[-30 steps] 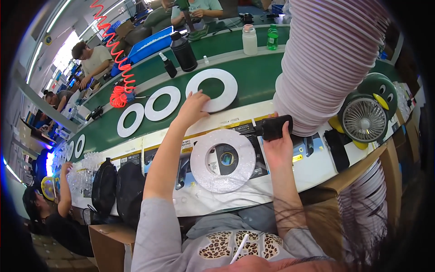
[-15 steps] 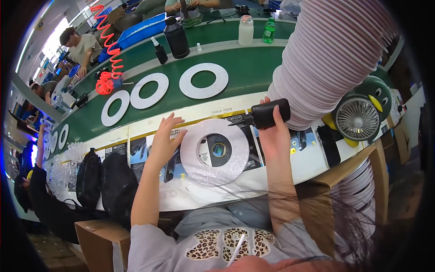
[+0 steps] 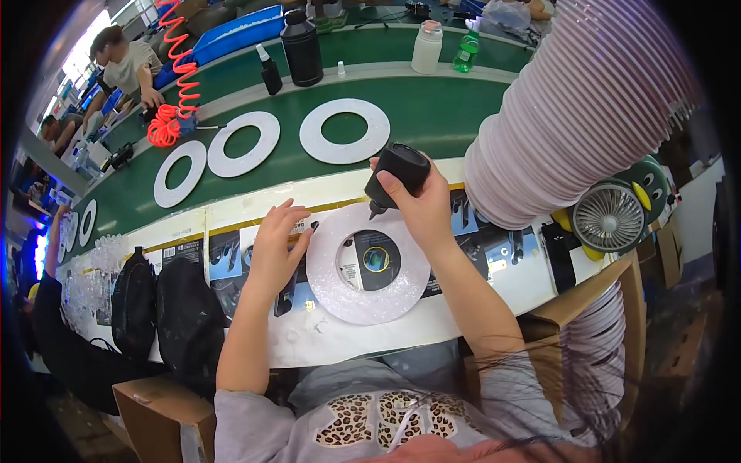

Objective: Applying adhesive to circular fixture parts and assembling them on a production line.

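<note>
A white flat ring (image 3: 324, 282) lies in front of me over printed cardboard on the white worktop. Tilted nozzle-down over the ring's far edge is a black squeeze bottle (image 3: 405, 171), its tip just above or touching the white surface; I cannot tell which. My right hand (image 3: 421, 204) is wrapped round that bottle. Beside the ring's left edge, my left hand (image 3: 276, 241) is open, fingers stretched and thumb apart, holding nothing. Through the ring's hole shows a dark printed picture (image 3: 378, 261).
Several white rings, one of them here (image 3: 345, 131), lie on the green belt (image 3: 432, 116) beyond. A tall stack of rings (image 3: 563, 116) leans at right, by a small fan (image 3: 608, 216). Black pouches (image 3: 185, 309) lie left. Bottles (image 3: 301, 50) stand farther back. A co-worker (image 3: 127, 65) sits far left.
My right hand has brought the bottle leftward and turned it from sideways to nozzle-down over the ring. My left hand has shifted slightly beside the ring. The view has also moved a little.
</note>
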`<state>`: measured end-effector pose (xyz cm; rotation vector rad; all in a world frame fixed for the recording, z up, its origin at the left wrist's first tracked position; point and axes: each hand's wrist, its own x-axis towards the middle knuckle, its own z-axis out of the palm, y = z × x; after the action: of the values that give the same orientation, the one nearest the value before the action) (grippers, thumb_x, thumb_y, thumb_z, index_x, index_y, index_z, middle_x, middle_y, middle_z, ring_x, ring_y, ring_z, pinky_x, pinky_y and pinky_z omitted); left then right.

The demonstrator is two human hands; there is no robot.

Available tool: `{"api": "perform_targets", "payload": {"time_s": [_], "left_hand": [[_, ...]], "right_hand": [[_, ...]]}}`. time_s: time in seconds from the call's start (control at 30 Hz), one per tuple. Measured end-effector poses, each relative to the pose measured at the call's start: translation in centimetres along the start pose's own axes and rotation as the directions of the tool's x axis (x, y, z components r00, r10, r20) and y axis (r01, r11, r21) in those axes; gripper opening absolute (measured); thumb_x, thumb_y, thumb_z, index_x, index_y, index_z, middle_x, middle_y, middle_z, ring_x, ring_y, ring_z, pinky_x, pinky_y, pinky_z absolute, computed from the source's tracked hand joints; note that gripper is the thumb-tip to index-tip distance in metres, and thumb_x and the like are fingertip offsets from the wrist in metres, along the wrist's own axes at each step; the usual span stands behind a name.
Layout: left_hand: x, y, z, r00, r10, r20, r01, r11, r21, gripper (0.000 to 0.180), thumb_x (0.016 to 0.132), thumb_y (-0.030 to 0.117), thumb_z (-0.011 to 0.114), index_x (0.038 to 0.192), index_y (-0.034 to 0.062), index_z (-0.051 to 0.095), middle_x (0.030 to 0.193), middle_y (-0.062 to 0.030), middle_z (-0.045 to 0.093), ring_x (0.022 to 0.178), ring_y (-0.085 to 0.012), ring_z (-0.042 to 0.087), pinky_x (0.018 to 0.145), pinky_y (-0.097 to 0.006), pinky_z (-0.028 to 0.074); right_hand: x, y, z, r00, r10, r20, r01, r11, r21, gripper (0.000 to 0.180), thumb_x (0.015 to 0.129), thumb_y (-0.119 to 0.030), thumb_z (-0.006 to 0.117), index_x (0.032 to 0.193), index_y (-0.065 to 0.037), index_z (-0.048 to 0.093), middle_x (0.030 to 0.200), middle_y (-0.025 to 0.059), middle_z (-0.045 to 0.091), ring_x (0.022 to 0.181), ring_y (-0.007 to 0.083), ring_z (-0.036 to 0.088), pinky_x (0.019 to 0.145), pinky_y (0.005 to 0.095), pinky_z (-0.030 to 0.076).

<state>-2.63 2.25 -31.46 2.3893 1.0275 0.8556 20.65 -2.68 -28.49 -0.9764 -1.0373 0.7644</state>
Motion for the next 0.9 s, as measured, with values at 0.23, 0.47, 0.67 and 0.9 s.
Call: {"api": "perform_targets", "payload": {"time_s": [0.23, 0.47, 0.67, 0.9], "left_hand": [[0.2, 0.1, 0.1, 0.998, 0.057, -0.019, -0.055, 0.996, 0.071, 0.023, 0.082, 0.004, 0.064, 0.104, 0.0032, 0.061, 0.114, -0.0118, 0.061, 0.124, -0.0319, 0.048, 0.106, -0.043, 0.035], [0.1, 0.0, 0.2, 0.997, 0.068, -0.029, -0.065, 0.995, 0.080, 0.024, 0.081, 0.006, 0.066, 0.104, 0.0035, 0.061, 0.112, -0.0116, 0.061, 0.122, -0.0322, 0.050, 0.107, -0.046, 0.034], [0.1, 0.0, 0.3, 0.998, 0.065, -0.023, -0.063, 0.995, 0.081, 0.024, 0.081, 0.007, 0.066, 0.104, 0.0033, 0.061, 0.112, -0.0118, 0.061, 0.121, -0.0323, 0.050, 0.107, -0.045, 0.035], [0.3, 0.4, 0.3, 0.998, 0.067, -0.018, -0.065, 0.994, 0.091, 0.023, 0.080, 0.007, 0.066, 0.103, 0.0031, 0.062, 0.111, -0.0121, 0.061, 0.121, -0.0327, 0.050, 0.106, -0.045, 0.036]], "right_hand": [[0.3, 0.0, -0.2, 1.000, -0.009, 0.020, 0.010, 0.998, -0.063, 0.034, 0.087, -0.012, 0.067, 0.113, 0.003, 0.051, 0.106, 0.0152, 0.065, 0.099, 0.0189, 0.063, 0.086, 0.0300, 0.053], [-0.9, 0.5, -0.2, 1.000, -0.010, -0.022, 0.010, 0.999, 0.036, 0.036, 0.087, -0.014, 0.069, 0.112, 0.003, 0.051, 0.107, 0.0150, 0.065, 0.101, 0.0198, 0.062, 0.088, 0.0306, 0.052], [-1.1, 0.6, -0.4, 1.000, 0.003, -0.015, -0.003, 1.000, 0.017, 0.037, 0.086, -0.015, 0.069, 0.113, 0.003, 0.051, 0.108, 0.0148, 0.065, 0.102, 0.0202, 0.062, 0.089, 0.0311, 0.052], [-1.0, 0.7, -0.5, 1.000, 0.004, -0.007, -0.004, 0.999, 0.044, 0.038, 0.086, -0.015, 0.069, 0.114, 0.003, 0.051, 0.107, 0.0146, 0.065, 0.102, 0.0207, 0.062, 0.090, 0.0313, 0.051]]}}
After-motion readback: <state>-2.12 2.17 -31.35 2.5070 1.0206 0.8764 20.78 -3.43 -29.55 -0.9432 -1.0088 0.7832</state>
